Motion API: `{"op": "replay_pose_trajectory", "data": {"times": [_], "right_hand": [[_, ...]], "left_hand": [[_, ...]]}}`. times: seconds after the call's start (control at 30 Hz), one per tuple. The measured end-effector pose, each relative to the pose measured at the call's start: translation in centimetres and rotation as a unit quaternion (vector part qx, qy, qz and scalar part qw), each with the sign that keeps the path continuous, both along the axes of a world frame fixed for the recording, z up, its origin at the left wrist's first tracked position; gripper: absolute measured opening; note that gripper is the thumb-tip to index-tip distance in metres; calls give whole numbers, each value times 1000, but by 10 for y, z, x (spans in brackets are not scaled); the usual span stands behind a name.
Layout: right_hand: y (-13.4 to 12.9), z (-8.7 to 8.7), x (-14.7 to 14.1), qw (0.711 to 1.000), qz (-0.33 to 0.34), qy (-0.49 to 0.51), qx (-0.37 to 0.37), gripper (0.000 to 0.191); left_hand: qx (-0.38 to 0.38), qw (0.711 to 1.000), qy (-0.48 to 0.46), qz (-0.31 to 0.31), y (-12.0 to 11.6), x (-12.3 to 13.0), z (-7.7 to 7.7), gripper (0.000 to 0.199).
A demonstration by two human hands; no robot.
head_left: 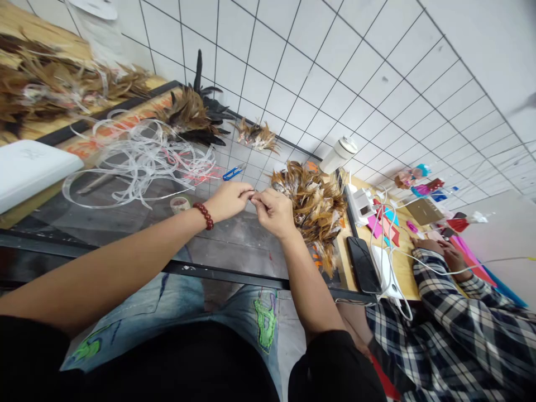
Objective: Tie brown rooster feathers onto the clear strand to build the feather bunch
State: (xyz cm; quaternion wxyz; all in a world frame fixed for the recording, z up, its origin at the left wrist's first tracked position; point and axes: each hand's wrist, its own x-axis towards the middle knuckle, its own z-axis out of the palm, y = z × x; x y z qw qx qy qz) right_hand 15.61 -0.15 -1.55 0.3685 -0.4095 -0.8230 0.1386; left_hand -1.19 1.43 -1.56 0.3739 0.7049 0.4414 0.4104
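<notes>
Over the middle of the glass-topped table (243, 248), my left hand (228, 200) and my right hand (274, 211) meet with their fingertips pinched close together. Whatever sits between the fingers is too small to make out. A bracelet of dark red beads (203, 216) circles my left wrist. Just beyond my left hand lie blue thread snips (231, 173). Beside that wrist is a roll of tape (180, 205). A heap of brown feathers (314, 204) spreads right of my right hand, and a small feather bunch (256, 135) lies farther back.
Tangled clear plastic strips (142, 159) cover the left side, near a white box (36, 170). Brown and black feathers (190, 111) stand behind. At right are a white bottle (338, 154), a phone (363, 264), power strips with cables (387, 276), and a co-worker's plaid sleeve (444, 290).
</notes>
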Motion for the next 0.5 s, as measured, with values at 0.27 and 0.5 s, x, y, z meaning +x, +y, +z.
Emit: {"op": "replay_pose_trajectory", "data": {"times": [0.27, 0.5], "right_hand": [[-1, 12, 6, 987, -18, 144, -64, 24], [12, -3, 8, 946, -29, 286, -151, 29]], "left_hand": [[58, 990, 52, -114, -13, 3, -1, 24], [-130, 961, -241, -48, -5, 2, 3, 31]]}}
